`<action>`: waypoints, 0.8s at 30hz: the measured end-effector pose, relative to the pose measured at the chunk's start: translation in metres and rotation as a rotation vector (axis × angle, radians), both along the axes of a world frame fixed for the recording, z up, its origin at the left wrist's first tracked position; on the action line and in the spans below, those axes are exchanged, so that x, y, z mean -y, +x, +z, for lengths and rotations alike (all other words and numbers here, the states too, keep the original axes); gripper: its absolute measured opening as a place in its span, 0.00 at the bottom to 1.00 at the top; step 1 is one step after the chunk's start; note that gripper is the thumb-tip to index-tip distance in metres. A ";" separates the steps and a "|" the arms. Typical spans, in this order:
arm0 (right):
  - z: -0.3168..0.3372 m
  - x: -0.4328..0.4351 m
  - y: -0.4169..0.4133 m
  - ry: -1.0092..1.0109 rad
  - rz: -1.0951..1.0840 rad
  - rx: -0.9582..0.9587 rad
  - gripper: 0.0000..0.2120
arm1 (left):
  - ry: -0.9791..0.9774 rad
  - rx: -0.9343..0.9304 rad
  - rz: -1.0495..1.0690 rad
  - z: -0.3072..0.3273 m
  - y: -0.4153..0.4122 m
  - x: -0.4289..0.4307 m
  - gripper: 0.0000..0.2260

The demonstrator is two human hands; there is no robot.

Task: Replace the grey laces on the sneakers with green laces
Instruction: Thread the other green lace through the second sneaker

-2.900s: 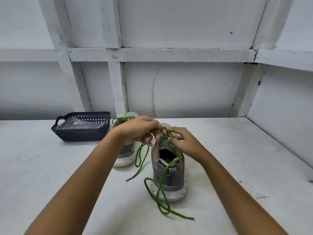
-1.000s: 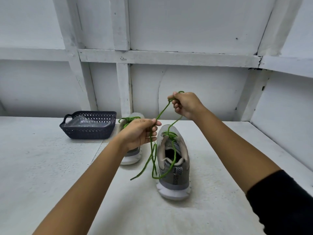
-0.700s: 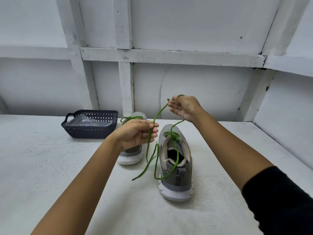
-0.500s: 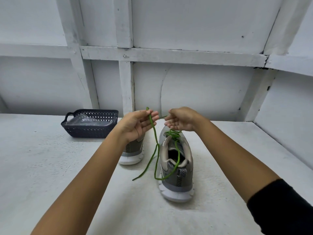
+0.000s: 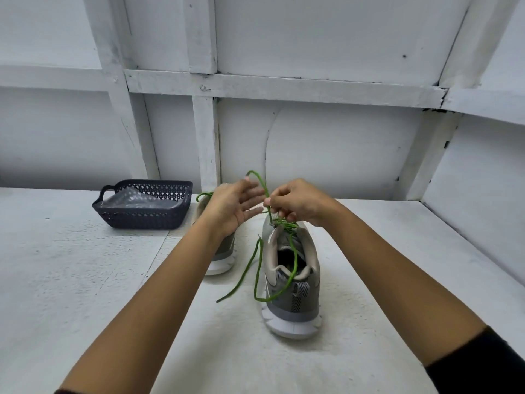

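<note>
Right hand (image 5: 298,201) pinches the green lace (image 5: 257,182) above the near sneaker (image 5: 294,297); left hand (image 5: 234,207) flat beside it.

The near sneaker stands around the middle of the tabletop (image 5: 85,280), heel toward the near edge; the right hand's fingers are curled, nipping the lace just above the shoe's tongue; a loop of lace arcs up between the two hands, another drapes across the shoe's opening, and the loose end trails on the tabletop to the shoe's left; the left hand's fingers are straight and spread, gripping nothing; the second sneaker (image 5: 223,251) sits just left and farther back, partly behind the left forearm, a second green lace (image 5: 203,194) at its top; a dark basket (image 5: 142,218) holding clear plastic (image 5: 142,200) sits near the far edge, left.
</note>
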State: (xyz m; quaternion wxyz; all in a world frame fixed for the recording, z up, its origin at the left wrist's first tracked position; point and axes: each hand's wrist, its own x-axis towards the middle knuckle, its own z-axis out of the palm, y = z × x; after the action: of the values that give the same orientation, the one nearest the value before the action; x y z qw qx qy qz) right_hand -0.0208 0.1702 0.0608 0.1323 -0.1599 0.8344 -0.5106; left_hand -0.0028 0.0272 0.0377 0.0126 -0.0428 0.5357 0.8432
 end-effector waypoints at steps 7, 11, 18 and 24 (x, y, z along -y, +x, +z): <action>0.004 -0.006 -0.007 -0.021 -0.053 -0.078 0.11 | -0.231 -0.044 -0.168 -0.022 0.013 -0.002 0.06; -0.003 -0.007 -0.010 -0.040 -0.056 -0.077 0.08 | -0.226 -0.058 -0.150 -0.025 0.011 -0.008 0.03; -0.017 -0.017 -0.008 0.365 -0.157 -0.249 0.21 | -0.238 -0.051 -0.005 -0.041 0.008 -0.016 0.04; -0.041 -0.022 -0.004 0.453 -0.143 -0.050 0.19 | -0.380 -0.069 0.154 -0.061 0.003 -0.024 0.05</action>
State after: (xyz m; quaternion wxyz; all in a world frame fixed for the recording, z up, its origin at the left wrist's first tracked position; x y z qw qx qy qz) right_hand -0.0251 0.1926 0.0199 0.1078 -0.0791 0.9398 -0.3145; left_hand 0.0006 0.0508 -0.0236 -0.0787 -0.0562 0.6804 0.7264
